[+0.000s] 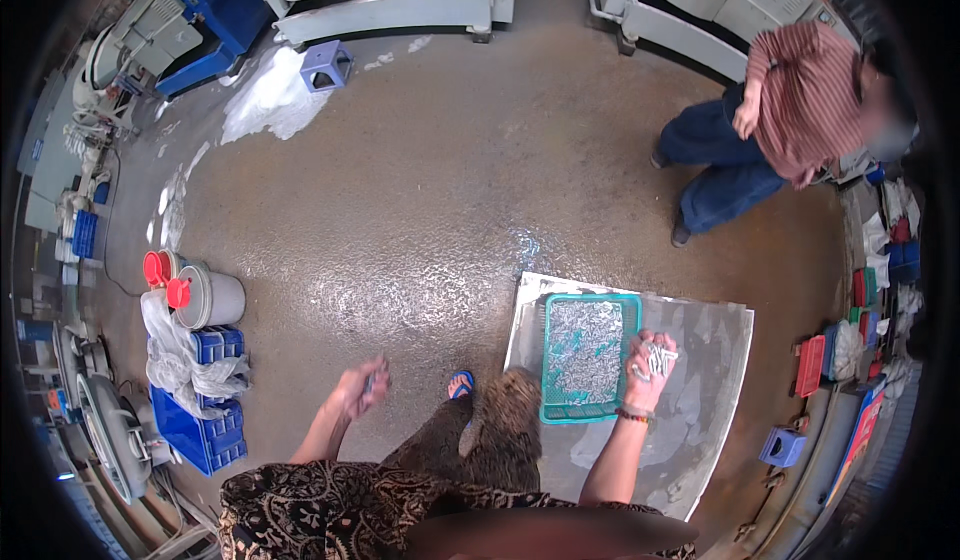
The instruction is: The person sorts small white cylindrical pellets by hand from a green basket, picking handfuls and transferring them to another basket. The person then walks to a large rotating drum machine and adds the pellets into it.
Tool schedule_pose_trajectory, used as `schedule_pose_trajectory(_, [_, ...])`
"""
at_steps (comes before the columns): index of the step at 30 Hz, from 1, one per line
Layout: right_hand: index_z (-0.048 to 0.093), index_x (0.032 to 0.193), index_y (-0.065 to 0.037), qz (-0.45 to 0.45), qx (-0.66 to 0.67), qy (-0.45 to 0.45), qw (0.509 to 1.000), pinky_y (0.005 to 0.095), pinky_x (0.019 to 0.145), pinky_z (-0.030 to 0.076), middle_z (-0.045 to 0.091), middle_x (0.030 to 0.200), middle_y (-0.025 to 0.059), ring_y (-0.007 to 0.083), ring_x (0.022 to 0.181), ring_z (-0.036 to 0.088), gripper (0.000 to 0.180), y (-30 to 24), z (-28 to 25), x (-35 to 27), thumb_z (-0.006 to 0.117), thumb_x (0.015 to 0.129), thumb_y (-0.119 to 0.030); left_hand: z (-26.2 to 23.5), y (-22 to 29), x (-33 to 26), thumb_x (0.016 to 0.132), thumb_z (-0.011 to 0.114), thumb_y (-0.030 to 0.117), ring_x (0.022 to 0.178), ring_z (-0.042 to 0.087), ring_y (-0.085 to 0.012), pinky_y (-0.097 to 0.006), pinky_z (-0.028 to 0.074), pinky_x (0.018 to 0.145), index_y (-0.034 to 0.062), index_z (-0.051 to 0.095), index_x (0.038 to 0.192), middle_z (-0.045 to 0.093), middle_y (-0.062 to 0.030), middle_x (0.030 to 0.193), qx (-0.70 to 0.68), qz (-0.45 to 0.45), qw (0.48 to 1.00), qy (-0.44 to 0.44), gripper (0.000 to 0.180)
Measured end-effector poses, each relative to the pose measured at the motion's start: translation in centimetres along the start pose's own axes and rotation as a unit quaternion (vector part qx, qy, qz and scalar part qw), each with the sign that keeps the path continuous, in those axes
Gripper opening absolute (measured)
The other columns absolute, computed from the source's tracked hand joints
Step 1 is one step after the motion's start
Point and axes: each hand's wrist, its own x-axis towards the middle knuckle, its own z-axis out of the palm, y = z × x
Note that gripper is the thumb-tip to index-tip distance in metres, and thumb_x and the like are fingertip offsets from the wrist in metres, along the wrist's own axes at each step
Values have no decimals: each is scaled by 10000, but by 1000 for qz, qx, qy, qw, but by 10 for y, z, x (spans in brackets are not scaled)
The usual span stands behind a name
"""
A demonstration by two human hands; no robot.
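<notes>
On the right, a teal plastic basket [548, 360] holds a layer of many small, slim, silvery-white pieces [588, 345]. My right hand [644, 386], a beaded bracelet on its wrist, is at the basket's right edge. Its fingers are curled around a handful of slim silvery pieces [657, 360], like those in the basket. Off to the left, my left hand [360, 389] hangs over the wet floor, apart from the basket. Its fingers are bent and slightly blurred; a small greyish thing seems to be between them, too unclear to name.
The basket stands on a pale, wet board [700, 360]. A person in a striped top [810, 90] stands at the far right. Lidded buckets [212, 298] and blue crates [205, 430] are at the left. A small stool [325, 66] and machines [390, 5] stand at the back.
</notes>
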Motion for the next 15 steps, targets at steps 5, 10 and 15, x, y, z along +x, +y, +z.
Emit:
schedule_pose_trajectory(5, [474, 778, -30, 45, -12, -36, 998, 202, 318, 322, 478, 851, 127, 175, 587, 430, 173, 23, 62, 59, 499, 860, -180, 85, 105, 11, 925, 454, 210, 475, 348, -40, -156, 259, 311, 91, 446, 818, 396, 30, 633, 0, 95, 990, -106, 160])
schedule_pose_trajectory(10, [482, 728, -17, 26, -12, -27, 999, 195, 303, 314, 492, 803, 138, 183, 590, 466, 212, 34, 102, 116, 521, 844, -190, 184, 215, 14, 917, 477, 201, 501, 348, -40, -158, 233, 323, 82, 442, 819, 390, 31, 638, 25, 131, 961, -243, 158])
schedule_pose_trajectory(15, [487, 711, -4, 27, -14, -50, 998, 204, 301, 317, 495, 800, 153, 200, 553, 468, 226, 43, 172, 223, 525, 835, -189, 238, 362, 31, 918, 481, 199, 492, 323, -43, -149, 215, 308, 85, 423, 784, 345, 36, 612, -25, 176, 951, -253, 186])
